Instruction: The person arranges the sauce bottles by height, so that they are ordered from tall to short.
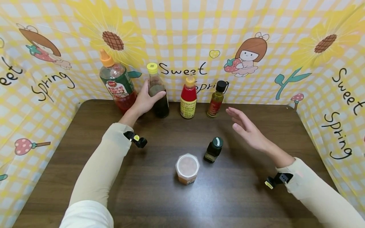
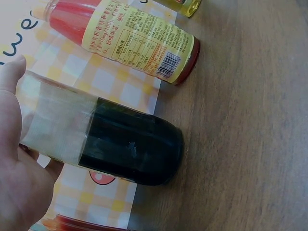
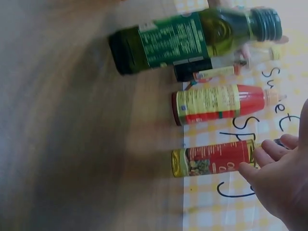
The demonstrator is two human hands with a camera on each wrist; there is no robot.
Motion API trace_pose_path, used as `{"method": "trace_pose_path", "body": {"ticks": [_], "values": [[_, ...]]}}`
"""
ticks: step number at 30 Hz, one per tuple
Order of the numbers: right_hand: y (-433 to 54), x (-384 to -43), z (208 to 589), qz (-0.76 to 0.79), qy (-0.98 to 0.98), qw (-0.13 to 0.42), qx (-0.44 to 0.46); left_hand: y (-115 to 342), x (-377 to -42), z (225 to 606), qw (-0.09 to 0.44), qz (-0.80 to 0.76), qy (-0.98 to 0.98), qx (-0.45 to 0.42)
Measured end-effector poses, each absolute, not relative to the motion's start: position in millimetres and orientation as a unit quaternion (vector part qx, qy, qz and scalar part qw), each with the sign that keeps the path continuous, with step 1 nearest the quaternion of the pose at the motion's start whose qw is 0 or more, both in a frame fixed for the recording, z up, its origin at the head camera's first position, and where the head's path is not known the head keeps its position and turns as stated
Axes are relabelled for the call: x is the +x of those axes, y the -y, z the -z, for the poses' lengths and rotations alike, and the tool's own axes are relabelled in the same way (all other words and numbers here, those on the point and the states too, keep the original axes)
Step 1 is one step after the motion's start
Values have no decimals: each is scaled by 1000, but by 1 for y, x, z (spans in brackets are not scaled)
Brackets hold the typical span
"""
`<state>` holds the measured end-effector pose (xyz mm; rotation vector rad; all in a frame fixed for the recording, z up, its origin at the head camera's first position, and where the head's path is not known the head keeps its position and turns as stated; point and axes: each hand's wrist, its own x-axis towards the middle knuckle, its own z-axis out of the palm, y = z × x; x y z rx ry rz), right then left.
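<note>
At the back of the table, my left hand [image 1: 145, 99] holds a yellow-capped bottle of dark sauce [image 1: 161, 107]. The thumb crosses its front and other fingers go behind it, partly hidden. That bottle [image 2: 130, 142] stands upright near the cloth. Just left of it is a large orange-capped bottle of red sauce [image 1: 118, 84], partly covered by the hand. My right hand [image 1: 248, 129] hovers empty with extended fingers, right of a small black-capped oil bottle [image 1: 215, 104]. In the right wrist view the fingers overlap the top of this oil bottle [image 3: 216, 159].
A red sauce bottle with a yellow label [image 1: 188, 103] stands between the dark sauce and the oil. Nearer the front are a green-capped dark green bottle [image 1: 213, 151] and a lidded clear jar [image 1: 187, 169]. A checked cloth [image 1: 182, 31] hangs behind the table [image 1: 159, 202].
</note>
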<state>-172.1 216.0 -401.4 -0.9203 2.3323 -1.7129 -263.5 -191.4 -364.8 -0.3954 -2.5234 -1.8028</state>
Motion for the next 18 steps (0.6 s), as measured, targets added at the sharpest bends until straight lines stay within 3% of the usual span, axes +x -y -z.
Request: {"method": "trace_pose_path", "body": {"ticks": [10,18], "values": [[-216,-144,411,584,-719,54,-374,191,-264,365,10,578,805,-129],[-210,-130,427,576,-720,74,-380,191,-264,365,10,577,807,-127]]}}
